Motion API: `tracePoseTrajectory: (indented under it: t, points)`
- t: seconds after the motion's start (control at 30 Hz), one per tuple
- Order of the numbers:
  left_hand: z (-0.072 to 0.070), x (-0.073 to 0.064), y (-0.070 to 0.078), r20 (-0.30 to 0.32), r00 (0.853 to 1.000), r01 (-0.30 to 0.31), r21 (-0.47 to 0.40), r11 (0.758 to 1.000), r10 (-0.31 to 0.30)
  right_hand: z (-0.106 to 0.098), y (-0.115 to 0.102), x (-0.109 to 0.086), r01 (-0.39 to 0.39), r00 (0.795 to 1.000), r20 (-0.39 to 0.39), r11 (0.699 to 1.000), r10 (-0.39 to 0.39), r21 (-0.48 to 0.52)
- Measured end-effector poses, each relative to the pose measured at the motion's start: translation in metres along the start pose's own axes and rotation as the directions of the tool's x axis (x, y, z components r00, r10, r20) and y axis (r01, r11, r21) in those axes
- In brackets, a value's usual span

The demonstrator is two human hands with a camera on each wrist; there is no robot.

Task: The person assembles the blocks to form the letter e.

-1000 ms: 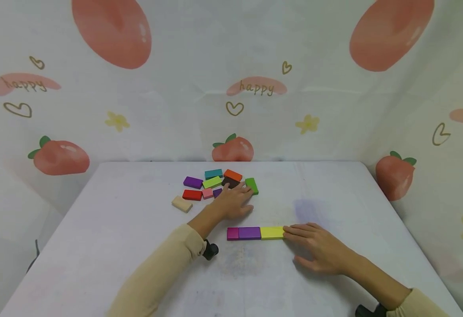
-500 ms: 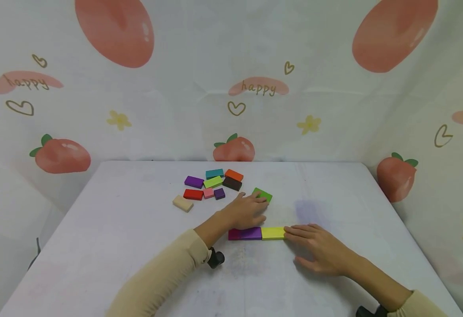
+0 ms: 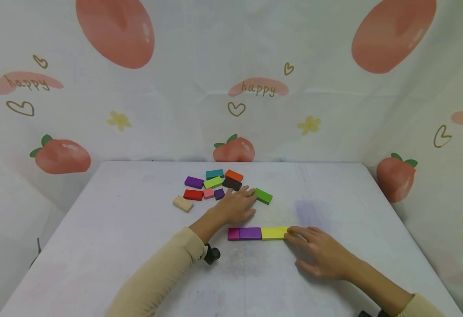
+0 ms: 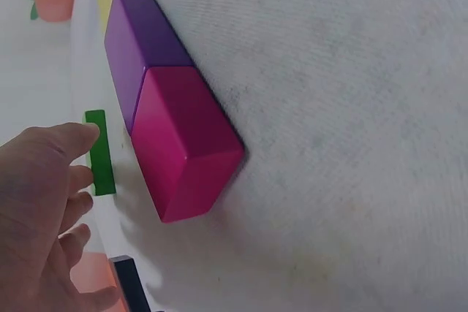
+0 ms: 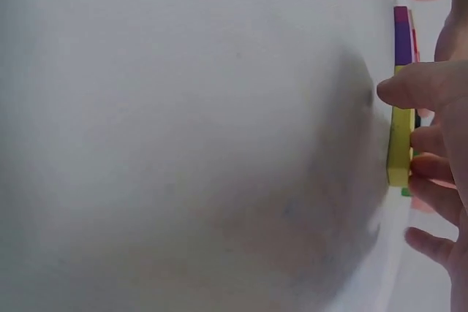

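Note:
A magenta block (image 3: 233,234), a purple block (image 3: 250,234) and a yellow block (image 3: 272,234) lie end to end in a straight row. My left hand (image 3: 236,207) reaches behind this row with loosely spread fingers and holds nothing. Its fingertips are beside a dark brown block (image 3: 231,183) and a green block (image 3: 264,196); whether they touch either is unclear. At the row's right end, my right hand (image 3: 324,253) has relaxed fingers at the yellow block, partly covering its end. In the right wrist view the thumb (image 5: 409,87) is on the near side of the row.
Behind and left of the left hand are more loose blocks: small dark purple (image 3: 219,193), pink (image 3: 208,193), red (image 3: 193,194), beige (image 3: 183,204), purple (image 3: 194,182), lime (image 3: 213,182), teal (image 3: 214,174) and orange (image 3: 234,175). A printed cloth hangs behind the white table (image 3: 116,246).
The green block was drawn right and nearer by my left hand, which then let it be and moved back left toward the dark brown block. My right hand's fingers shifted slightly on the yellow block.

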State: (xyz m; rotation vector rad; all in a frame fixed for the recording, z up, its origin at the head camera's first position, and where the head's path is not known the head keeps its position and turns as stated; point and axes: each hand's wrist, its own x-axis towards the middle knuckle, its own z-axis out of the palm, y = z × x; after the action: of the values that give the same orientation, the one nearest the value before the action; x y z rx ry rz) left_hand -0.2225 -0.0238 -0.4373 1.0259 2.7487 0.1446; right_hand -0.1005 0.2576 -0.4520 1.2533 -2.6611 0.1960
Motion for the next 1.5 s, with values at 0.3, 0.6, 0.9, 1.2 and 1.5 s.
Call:
tracePoseTrajectory:
  t: [0.3,0.6,0.9,1.2,1.5]
  points:
    - [0.003,0.002,0.008,0.017,1.000,-0.019,0.002,1.000,0.019,0.006,-0.004,-0.007,0.042,0.998,-0.057,0.999,-0.041,0.016]
    - [0.001,0.004,0.017,0.059,0.997,-0.054,-0.004,0.999,0.054,0.004,-0.009,-0.009,-0.034,0.999,-0.001,0.999,0.034,0.028]
    - [0.002,0.007,0.026,0.077,0.992,-0.100,-0.015,0.995,0.101,0.004,-0.009,-0.010,-0.018,0.999,-0.034,1.000,0.018,0.004]
    - [0.002,0.008,0.033,0.074,0.986,-0.151,-0.004,0.988,0.151,0.003,-0.009,-0.012,-0.013,0.999,-0.046,0.999,0.015,0.032]
    - [0.004,0.012,0.038,0.084,0.980,-0.180,0.006,0.984,0.179,0.003,-0.009,-0.012,-0.023,0.999,-0.029,0.999,0.023,0.025]
